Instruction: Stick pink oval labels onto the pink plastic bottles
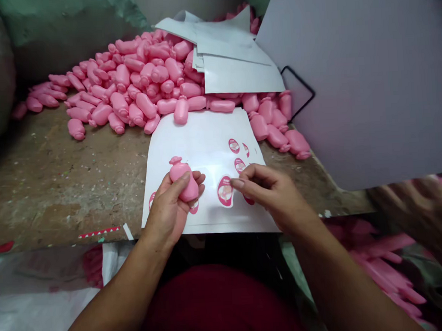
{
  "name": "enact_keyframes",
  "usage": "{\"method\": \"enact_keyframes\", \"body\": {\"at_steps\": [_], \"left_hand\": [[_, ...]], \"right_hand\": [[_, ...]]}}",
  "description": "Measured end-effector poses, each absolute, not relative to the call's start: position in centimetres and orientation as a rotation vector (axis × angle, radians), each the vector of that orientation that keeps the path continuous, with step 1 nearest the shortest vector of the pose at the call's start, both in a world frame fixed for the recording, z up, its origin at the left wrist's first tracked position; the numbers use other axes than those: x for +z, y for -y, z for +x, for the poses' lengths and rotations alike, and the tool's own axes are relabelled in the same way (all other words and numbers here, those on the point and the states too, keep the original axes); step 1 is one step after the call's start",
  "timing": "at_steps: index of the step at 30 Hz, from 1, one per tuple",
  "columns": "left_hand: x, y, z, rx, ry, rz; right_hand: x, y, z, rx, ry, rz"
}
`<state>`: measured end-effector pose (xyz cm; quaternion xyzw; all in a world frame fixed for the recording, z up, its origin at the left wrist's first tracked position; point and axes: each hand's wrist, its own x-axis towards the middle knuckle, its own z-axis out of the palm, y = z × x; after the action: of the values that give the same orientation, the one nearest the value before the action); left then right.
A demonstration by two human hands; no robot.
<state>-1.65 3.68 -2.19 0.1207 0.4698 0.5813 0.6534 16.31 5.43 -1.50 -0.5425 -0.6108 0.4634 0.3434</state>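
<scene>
My left hand (pixel 171 201) is closed around a small pink plastic bottle (pixel 184 181), its narrow neck pointing away from me. Between the thumb and fingertips of my right hand (pixel 263 188) is the edge of an oval pink-and-white sticker (pixel 225 191), raised over the sheet. Beneath both hands lies a white sticker sheet (pixel 197 142) with several more oval stickers, some partly covered by my fingers. The bottle and the held sticker are apart.
A large heap of pink bottles (pixel 144 75) spreads over the back of the worn table (pixel 105 177). White paper sheets (pixel 237 59) rest on the heap. A big pale panel (pixel 369 76) stands at right. Another person's blurred hand (pixel 422 213) and more pink bottles (pixel 388 270) appear at lower right.
</scene>
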Motion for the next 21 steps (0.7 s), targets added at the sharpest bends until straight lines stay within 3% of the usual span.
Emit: {"method": "enact_keyframes", "body": {"at_steps": [11, 21], "left_hand": [[-0.2, -1.1, -0.8, 1.031, -0.796, 0.358], [-0.2, -1.1, -0.6, 1.021, -0.801, 0.386]], "right_hand": [[0.5, -4.3, 15.1, 1.354, 1.610, -1.266], [-0.1, -4.4, 15.2, 1.362, 1.576, -1.248]]}}
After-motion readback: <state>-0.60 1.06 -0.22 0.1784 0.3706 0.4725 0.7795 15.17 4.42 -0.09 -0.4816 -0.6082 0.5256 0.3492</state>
